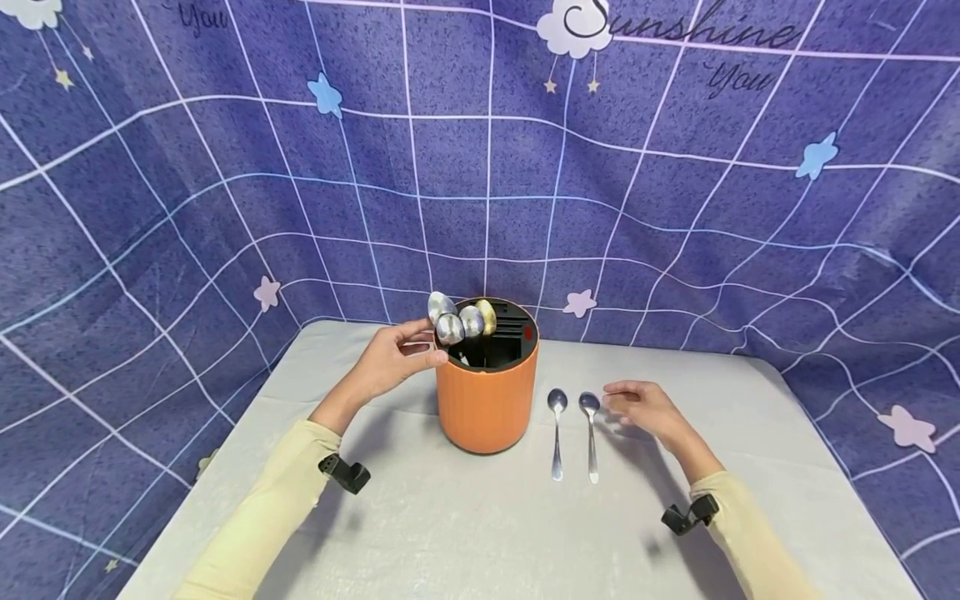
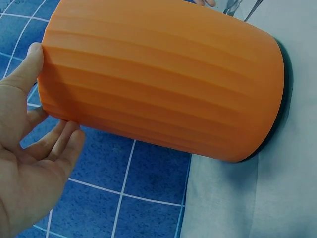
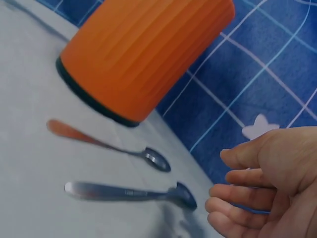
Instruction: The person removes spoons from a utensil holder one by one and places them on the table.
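Note:
An orange utensil holder (image 1: 487,400) with a black top stands upright on the table. Several spoons (image 1: 450,329) stick out of its left side, bowls up, most silver and one gold. My left hand (image 1: 397,360) holds the holder at its upper left rim, thumb in front and fingers toward the back. In the left wrist view, the palm stays off the ribbed wall. Two silver spoons, a left one (image 1: 557,425) and a right one (image 1: 590,429), lie side by side right of the holder, handles toward me. Just right of their bowls, my right hand (image 1: 645,408) hovers with loosely bent fingers, holding nothing.
A pale cloth covers the table (image 1: 465,533). Behind it and at both sides hangs a blue-purple curtain (image 1: 480,158) with grid lines, stars and clouds. The holder's black top has narrow slots (image 1: 512,321) at the back right and larger compartments in front.

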The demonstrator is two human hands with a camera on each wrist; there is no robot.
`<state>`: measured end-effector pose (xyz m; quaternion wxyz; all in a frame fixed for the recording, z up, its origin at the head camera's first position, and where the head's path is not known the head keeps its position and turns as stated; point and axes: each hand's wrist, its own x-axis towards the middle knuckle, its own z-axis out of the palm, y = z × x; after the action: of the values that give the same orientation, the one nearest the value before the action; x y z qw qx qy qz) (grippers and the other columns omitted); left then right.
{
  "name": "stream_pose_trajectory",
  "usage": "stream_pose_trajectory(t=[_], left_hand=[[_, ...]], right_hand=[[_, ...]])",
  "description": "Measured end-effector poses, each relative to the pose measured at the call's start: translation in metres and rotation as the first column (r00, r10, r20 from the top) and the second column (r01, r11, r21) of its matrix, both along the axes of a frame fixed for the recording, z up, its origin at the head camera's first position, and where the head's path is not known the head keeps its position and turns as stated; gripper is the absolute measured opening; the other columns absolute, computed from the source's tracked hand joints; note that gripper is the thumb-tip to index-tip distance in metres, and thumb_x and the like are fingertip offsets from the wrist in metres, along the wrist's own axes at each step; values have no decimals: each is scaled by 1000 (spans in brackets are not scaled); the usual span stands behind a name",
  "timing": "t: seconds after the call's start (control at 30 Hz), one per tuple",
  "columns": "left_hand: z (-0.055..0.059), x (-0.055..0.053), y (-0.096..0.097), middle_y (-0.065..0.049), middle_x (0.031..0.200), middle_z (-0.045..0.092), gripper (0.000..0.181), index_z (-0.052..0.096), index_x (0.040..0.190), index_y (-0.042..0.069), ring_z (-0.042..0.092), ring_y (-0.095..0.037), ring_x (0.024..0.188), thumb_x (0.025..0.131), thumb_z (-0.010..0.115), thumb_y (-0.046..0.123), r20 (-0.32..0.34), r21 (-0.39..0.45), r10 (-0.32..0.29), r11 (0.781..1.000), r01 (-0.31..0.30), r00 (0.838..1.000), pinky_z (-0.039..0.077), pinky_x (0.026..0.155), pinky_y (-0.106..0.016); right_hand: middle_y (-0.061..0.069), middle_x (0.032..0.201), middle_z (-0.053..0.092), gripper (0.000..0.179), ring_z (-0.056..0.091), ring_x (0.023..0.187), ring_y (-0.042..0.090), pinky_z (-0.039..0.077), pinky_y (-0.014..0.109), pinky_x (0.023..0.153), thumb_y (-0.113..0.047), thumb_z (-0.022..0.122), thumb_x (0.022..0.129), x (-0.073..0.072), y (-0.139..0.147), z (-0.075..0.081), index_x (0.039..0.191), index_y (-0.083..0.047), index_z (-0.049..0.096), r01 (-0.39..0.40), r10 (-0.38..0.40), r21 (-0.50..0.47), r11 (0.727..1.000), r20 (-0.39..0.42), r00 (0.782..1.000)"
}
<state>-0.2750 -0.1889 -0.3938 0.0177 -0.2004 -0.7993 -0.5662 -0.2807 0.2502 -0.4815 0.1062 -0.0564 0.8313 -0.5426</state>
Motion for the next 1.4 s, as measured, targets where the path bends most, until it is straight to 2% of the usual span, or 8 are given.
stream_pose_trajectory(t=[0.13, 0.27, 0.33, 0.63, 0.93, 1.13, 1.27, 1.4], left_hand=[[0, 0, 0, -25, 142, 57, 63, 52, 145, -6, 58, -41, 129, 91, 79, 10, -1, 1, 3, 1000, -3, 1000, 46, 112, -56], [-1, 0, -1, -25, 139, 60, 63, 52, 145, -7, 58, -41, 128, 90, 79, 10, -5, 9, -6, 1000, 6, 1000, 46, 111, -57], [0, 0, -1, -25, 137, 61, 63, 52, 145, -7, 59, -41, 127, 90, 79, 10, -7, 12, -13, 1000, 13, 1000, 46, 111, -58], [1, 1, -2, -24, 141, 59, 62, 53, 144, -7, 59, -39, 128, 90, 79, 9, -10, 6, -6, 1000, 6, 1000, 49, 110, -54], [0, -1, 0, -25, 140, 59, 62, 52, 144, -8, 59, -41, 127, 90, 78, 8, -20, 7, -9, 1000, 9, 1000, 50, 110, -50], [0, -1, -1, -25, 141, 59, 62, 52, 144, -9, 59, -40, 127, 90, 78, 8, -26, 9, -12, 1000, 12, 1000, 50, 110, -48], [0, 0, -2, -26, 140, 59, 62, 52, 144, -9, 59, -40, 127, 90, 78, 8, -24, 13, -12, 1000, 13, 1000, 49, 110, -52], [-1, -1, -2, -26, 139, 59, 62, 51, 144, -9, 59, -40, 128, 91, 77, 8, -18, 15, -13, 1000, 13, 1000, 48, 110, -55]], right_hand=[[28, 129, 65, 44, 69, 97, 23, 63, 33, 85, -15, 66, 100, 4, -3, 13, 135, 10, 58, 17, -17, -2, 1000, -80, 997], [28, 126, 66, 43, 68, 93, 6, 62, 24, 84, -14, 66, 100, 10, -8, 29, 135, 10, 58, 24, -34, -73, 997, -130, 991], [27, 124, 68, 43, 68, 91, 3, 61, 23, 84, -13, 66, 100, 12, -11, 38, 136, 10, 58, 22, -37, -99, 995, -154, 987], [17, 113, 75, 38, 71, 92, 7, 62, 23, 83, -16, 71, 98, 9, -36, 82, 129, 6, 66, -16, -23, -122, 992, -312, 950], [15, 120, 73, 35, 72, 101, 8, 61, 22, 85, -22, 73, 97, 4, -64, 126, 126, -3, 72, -74, 33, -82, 994, -418, 908], [8, 120, 74, 37, 71, 100, 8, 60, 20, 81, -30, 76, 95, -3, -83, 142, 125, -9, 74, -88, 62, -35, 995, -470, 881], [6, 116, 76, 38, 71, 101, 14, 59, 23, 79, -32, 77, 94, -10, -97, 146, 127, -12, 74, -124, 95, -31, 992, -468, 878], [6, 119, 75, 40, 71, 105, 17, 60, 29, 87, -31, 77, 94, -16, -112, 145, 129, -11, 73, -170, 127, -55, 984, -450, 884]])
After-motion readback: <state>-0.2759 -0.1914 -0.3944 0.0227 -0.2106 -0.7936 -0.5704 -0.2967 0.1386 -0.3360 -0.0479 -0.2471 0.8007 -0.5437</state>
